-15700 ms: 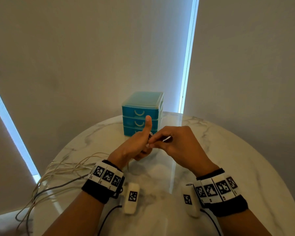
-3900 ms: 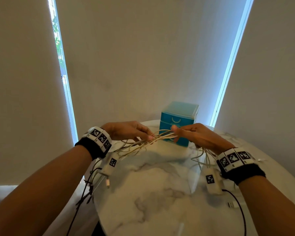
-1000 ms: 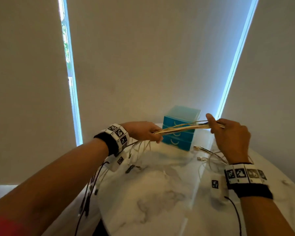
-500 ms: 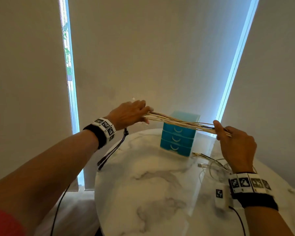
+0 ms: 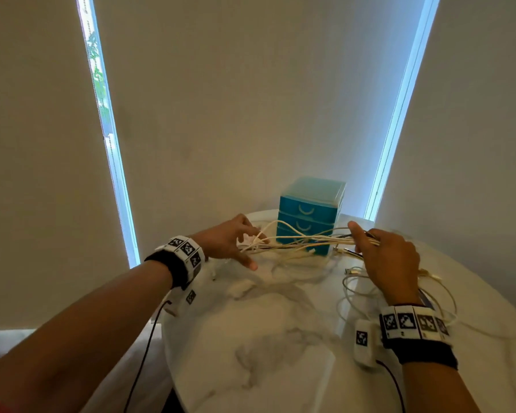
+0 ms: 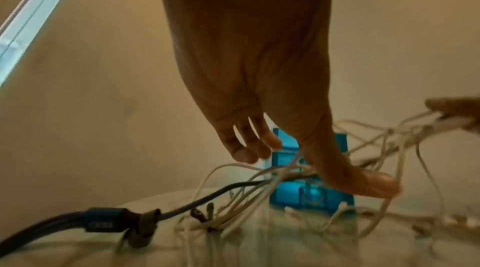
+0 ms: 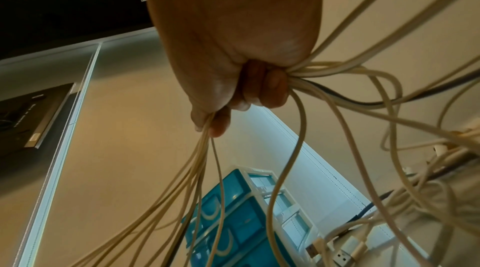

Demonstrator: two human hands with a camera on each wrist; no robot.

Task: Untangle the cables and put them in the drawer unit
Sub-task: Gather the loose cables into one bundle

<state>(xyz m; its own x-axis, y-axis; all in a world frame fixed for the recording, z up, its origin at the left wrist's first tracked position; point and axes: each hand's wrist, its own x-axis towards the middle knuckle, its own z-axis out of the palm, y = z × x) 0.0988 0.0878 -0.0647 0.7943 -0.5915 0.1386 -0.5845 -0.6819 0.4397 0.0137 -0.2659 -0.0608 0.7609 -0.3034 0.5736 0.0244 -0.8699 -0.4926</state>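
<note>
The cables, a bunch of mostly cream strands with at least one dark one among them, stretched between the two hands just above the marble table, passing in front of the drawer unit. More of their length lay in loose loops on the tabletop at the person's right, and in the left wrist view their plug ends and a dark blue connector trailed onto the table's surface at the left. The right hand gripped the bunch in a closed fist, the fingers curled tight round the strands, which fanned out below and to the side of the fist. The left hand had its fingers spread and mostly straight over the other end of the bunch, the thumb reaching down among the strands; whether it pinched any of them could not be told. The drawer unit, teal with three drawers all pushed in, stood upright at the far edge of the table, near a wall with two bright vertical gaps of daylight. Both wrists wore black bands with white marker tags.
</note>
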